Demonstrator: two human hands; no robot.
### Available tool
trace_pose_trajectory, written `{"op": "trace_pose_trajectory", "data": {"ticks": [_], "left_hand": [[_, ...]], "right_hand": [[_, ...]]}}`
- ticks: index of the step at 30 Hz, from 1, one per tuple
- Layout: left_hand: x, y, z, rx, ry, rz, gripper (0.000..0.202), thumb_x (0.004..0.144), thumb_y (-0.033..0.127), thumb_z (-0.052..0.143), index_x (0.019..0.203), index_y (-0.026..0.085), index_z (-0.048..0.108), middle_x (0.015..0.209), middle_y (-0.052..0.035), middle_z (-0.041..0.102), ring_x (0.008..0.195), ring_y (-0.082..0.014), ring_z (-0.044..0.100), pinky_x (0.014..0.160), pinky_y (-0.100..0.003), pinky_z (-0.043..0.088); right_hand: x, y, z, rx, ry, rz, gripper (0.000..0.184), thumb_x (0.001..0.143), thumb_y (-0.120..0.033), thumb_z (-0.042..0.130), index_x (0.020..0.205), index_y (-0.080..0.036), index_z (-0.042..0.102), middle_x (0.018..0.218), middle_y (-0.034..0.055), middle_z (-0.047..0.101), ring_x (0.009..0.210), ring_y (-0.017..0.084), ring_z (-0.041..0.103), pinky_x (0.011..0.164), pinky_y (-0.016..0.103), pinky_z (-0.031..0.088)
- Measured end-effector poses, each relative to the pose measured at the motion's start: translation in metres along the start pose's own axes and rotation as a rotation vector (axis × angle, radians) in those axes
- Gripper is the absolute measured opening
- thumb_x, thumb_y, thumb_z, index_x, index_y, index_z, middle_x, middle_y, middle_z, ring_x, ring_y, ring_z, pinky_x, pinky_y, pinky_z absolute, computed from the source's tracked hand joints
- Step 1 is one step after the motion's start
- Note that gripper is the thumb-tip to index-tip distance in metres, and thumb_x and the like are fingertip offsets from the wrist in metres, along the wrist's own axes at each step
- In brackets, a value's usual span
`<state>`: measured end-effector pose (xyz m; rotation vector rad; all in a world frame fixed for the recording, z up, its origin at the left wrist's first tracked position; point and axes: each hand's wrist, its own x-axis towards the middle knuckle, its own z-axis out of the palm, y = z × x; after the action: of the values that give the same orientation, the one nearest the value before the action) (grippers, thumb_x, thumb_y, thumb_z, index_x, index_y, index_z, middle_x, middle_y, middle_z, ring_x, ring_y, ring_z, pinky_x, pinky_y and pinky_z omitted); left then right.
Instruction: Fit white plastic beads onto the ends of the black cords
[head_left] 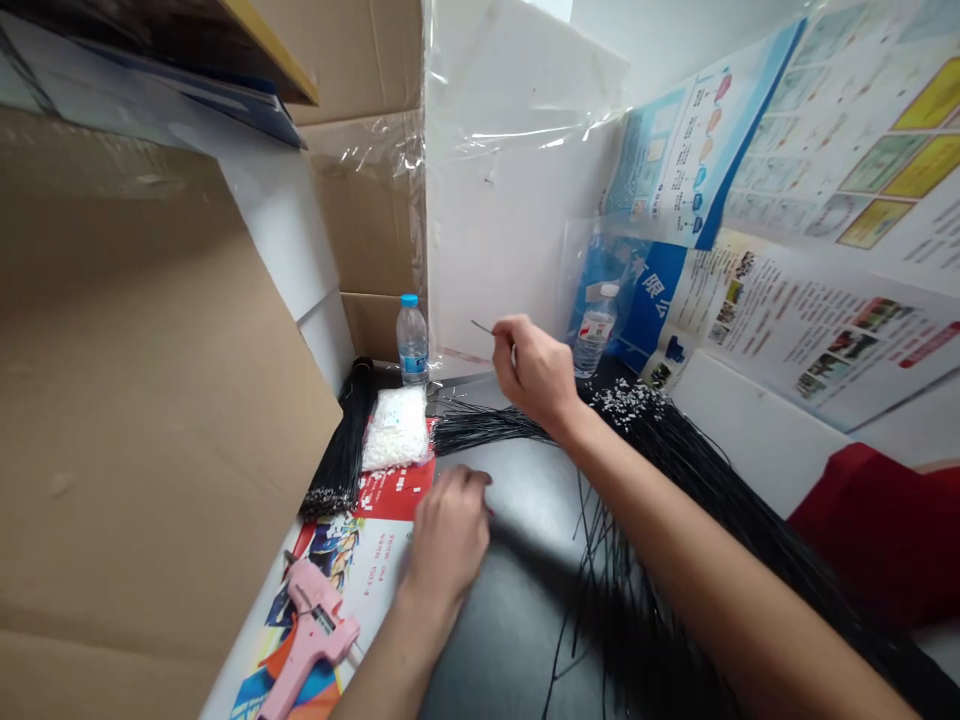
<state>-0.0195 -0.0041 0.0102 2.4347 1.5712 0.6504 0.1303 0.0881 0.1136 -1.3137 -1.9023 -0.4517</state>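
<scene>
My right hand point(534, 372) pinches a thin dark wire point(484, 328) whose tip sticks out to the left. Below it, a black wire bundle point(487, 430) lies across the dark tabletop point(502, 640), and a larger spread of black wires point(637, 570) fans out under my right forearm, with white flecks on its far ends. My left hand point(448, 535) is blurred, with its fingers curled down over the tabletop near a red printed sheet point(394, 490). Whether it holds anything is hidden. A pink hot glue gun point(311, 635) lies near it.
A bundle of black wires with white-beaded ends point(343, 450) and a bag of white granules point(395, 428) lie at the table's far end. Water bottles point(412, 340) point(596, 330) stand behind. Cardboard point(150, 400) walls the left; printed posters point(817, 330) and red cloth point(877, 530) are right.
</scene>
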Motion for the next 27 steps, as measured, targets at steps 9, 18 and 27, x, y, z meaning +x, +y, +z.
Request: {"op": "trace_pose_trajectory", "data": {"ticks": [9, 18, 27], "left_hand": [[-0.008, -0.039, -0.018, 0.301, 0.046, -0.348, 0.036, 0.095, 0.011, 0.041, 0.122, 0.014, 0.065, 0.112, -0.0183, 0.066, 0.104, -0.0300, 0.066, 0.082, -0.036, 0.051], [-0.003, -0.054, -0.015, 0.090, 0.005, -0.296, 0.021, 0.093, 0.016, 0.047, 0.090, 0.018, 0.068, 0.101, -0.0126, 0.073, 0.098, -0.0294, 0.067, 0.084, -0.038, 0.049], [0.001, -0.022, -0.002, -0.708, -0.008, -0.174, 0.015, 0.086, 0.029, 0.061, 0.095, 0.019, 0.068, 0.094, -0.0065, 0.074, 0.082, -0.0197, 0.067, 0.073, -0.031, 0.050]], "right_hand": [[-0.013, -0.034, -0.073, -0.225, -0.448, -0.362, 0.019, 0.096, -0.020, 0.046, 0.100, -0.019, 0.065, 0.086, 0.0060, 0.071, 0.072, 0.016, 0.059, 0.057, 0.028, 0.023], [-0.087, -0.039, -0.039, -0.104, -0.859, -0.147, 0.036, 0.082, 0.003, 0.047, 0.109, -0.015, 0.063, 0.107, 0.0105, 0.073, 0.096, 0.023, 0.067, 0.068, 0.030, 0.037], [-0.155, -0.014, -0.018, 0.692, -0.550, 0.346, 0.026, 0.089, -0.010, 0.040, 0.102, -0.017, 0.061, 0.081, 0.0010, 0.065, 0.074, 0.012, 0.058, 0.071, 0.024, 0.042]]}}
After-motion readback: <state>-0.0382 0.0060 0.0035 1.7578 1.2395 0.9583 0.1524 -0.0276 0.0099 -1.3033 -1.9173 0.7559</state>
